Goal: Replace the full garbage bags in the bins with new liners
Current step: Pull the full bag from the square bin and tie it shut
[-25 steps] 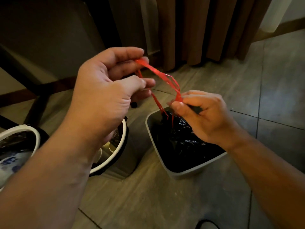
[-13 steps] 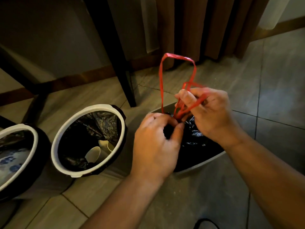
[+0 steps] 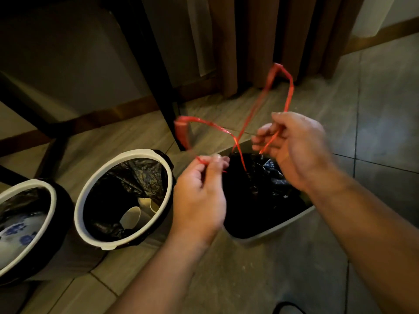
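A grey square bin (image 3: 281, 232) on the floor holds a gathered black garbage bag (image 3: 260, 191) with red drawstrings (image 3: 254, 109) rising from its neck. My left hand (image 3: 201, 191) pinches one red loop just left of the bag's neck. My right hand (image 3: 294, 146) grips the other loop, which arches up over the bin. The two strings cross above the bag. To the left, a round white-rimmed bin (image 3: 90, 189) lined with a black bag has paper cups (image 3: 131, 217) inside.
A second round white-rimmed bin (image 3: 29, 184) at the far left holds white and blue-patterned rubbish. A dark table leg (image 3: 158, 82) stands behind the bins, with brown curtains (image 3: 260, 37) beyond. Grey tiled floor spreads to the right. A dark cable loop (image 3: 288, 308) lies at the bottom edge.
Both hands have drawn apart from the bag's neck, the left down and left, the right up and right, spreading the red drawstrings into two loops that cross above the bag.
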`<action>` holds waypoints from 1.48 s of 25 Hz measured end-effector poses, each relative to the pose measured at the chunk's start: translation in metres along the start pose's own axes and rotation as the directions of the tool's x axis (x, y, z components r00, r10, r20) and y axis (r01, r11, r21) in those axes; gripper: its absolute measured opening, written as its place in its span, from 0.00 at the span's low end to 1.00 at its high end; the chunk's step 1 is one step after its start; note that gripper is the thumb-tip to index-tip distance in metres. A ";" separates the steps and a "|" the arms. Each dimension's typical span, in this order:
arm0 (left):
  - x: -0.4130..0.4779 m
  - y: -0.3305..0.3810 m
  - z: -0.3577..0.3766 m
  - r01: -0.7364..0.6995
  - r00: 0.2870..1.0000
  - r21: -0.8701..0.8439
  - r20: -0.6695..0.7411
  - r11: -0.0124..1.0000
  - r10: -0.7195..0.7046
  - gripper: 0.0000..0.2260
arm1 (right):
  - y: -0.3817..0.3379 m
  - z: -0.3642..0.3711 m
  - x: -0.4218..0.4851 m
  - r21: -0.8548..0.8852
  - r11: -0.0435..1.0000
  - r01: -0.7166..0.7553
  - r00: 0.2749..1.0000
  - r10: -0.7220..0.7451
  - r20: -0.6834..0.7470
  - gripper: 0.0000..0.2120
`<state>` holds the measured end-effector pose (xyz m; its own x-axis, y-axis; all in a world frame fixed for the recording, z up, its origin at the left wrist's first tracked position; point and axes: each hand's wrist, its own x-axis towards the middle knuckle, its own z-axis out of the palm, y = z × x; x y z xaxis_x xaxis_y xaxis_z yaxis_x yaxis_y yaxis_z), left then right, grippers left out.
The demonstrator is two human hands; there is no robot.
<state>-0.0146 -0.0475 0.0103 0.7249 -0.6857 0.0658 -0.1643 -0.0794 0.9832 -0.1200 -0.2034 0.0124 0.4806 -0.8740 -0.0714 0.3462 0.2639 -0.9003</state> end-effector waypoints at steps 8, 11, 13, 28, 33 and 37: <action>0.031 0.034 -0.043 0.323 0.945 -0.733 0.213 0.599 -0.249 0.13 | -0.044 -0.036 0.005 0.412 0.901 -0.139 0.981 0.069 0.180 0.15; 0.045 0.042 -0.063 0.240 0.971 -0.732 0.163 0.638 -0.178 0.12 | -0.056 -0.037 0.003 0.462 0.881 -0.099 0.991 0.046 0.124 0.15; 0.050 0.044 -0.070 0.202 0.978 -0.708 0.111 0.677 -0.176 0.13 | -0.061 -0.031 0.001 0.442 0.892 -0.091 0.995 0.068 0.069 0.16; 0.041 0.071 0.003 -0.214 0.668 -0.051 0.721 0.976 0.184 0.10 | -0.064 0.033 -0.036 -0.461 0.623 0.632 0.757 -0.368 0.540 0.11; 0.047 0.068 -0.003 0.218 0.815 -0.006 0.552 0.976 -0.179 0.19 | -0.051 0.010 -0.022 -0.437 0.771 0.463 0.822 -0.189 0.537 0.11; 0.051 0.059 -0.003 0.236 0.832 0.015 0.514 0.972 -0.210 0.13 | -0.032 0.005 -0.020 -0.418 0.817 0.396 0.882 -0.212 0.421 0.09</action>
<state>0.0148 -0.0853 0.0722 0.2939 -0.9254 -0.2393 0.0020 -0.2498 0.9683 -0.1370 -0.1921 0.0451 0.6898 -0.6548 0.3087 0.1366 -0.3011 -0.9438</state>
